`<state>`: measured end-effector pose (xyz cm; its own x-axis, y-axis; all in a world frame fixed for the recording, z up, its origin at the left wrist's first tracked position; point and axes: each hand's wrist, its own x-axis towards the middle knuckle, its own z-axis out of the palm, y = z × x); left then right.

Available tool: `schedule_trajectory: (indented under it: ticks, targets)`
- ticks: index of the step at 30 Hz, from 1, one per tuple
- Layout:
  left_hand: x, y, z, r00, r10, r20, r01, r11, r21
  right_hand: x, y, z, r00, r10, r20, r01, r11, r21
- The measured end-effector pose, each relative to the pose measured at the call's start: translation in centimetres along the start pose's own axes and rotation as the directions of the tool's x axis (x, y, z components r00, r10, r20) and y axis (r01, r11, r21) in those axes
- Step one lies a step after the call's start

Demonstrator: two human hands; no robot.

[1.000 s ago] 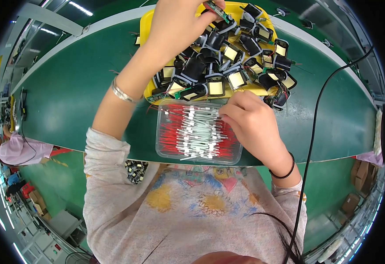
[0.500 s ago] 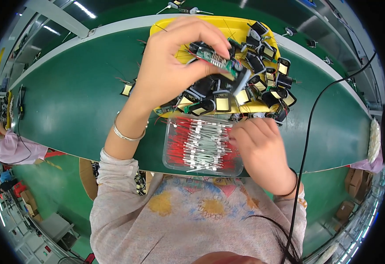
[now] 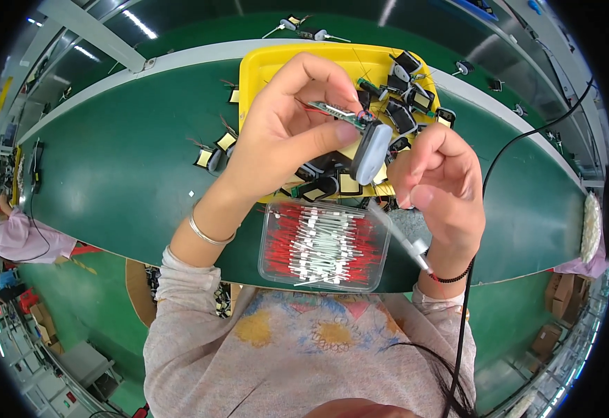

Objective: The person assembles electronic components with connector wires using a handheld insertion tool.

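My left hand point(image 3: 287, 132) is closed on a small electronic device point(image 3: 372, 153) with a black and grey rounded housing. A green circuit board point(image 3: 339, 112) sticks out of the housing under my fingers, with thin red and dark wires. To the right of it, my right hand point(image 3: 443, 188) pinches a white lead point(image 3: 400, 237), blurred by motion, with a white connector and a red end. That lead slants down past my right wrist, apart from the device. Below both hands, a clear plastic box point(image 3: 265, 270) holds many similar white and red leads.
Behind my hands stands a yellow tray point(image 3: 248, 70) heaped with similar black devices. A few more devices point(image 3: 207, 159) lie left of it on the green table point(image 3: 130, 160). A black cable point(image 3: 489, 182) hangs down on the right. Another person point(image 3: 22, 233) sits at far left.
My right hand has come up out of the clear box with a white lead and is nearer the device. My left hand has lowered slightly and turned the device, showing its grey face.
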<state>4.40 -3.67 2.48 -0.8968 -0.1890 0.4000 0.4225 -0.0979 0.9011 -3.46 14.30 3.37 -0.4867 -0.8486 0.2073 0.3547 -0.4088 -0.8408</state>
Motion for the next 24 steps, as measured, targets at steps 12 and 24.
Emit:
schedule_trajectory:
  ticks: [12,24]
  targets:
    - [0.1,-0.7,-1.3,0.979,-0.188,-0.083,0.165,0.96,-0.226,-2.4,1.5,-0.4,0.995,0.093,-0.04,-0.072,0.376,-0.924]
    - [-0.3,-0.3,-1.3,0.99,-0.138,0.038,0.143,0.966,-0.215,-4.6,2.4,1.8,0.937,0.326,0.122,0.225,-0.3,-0.927]
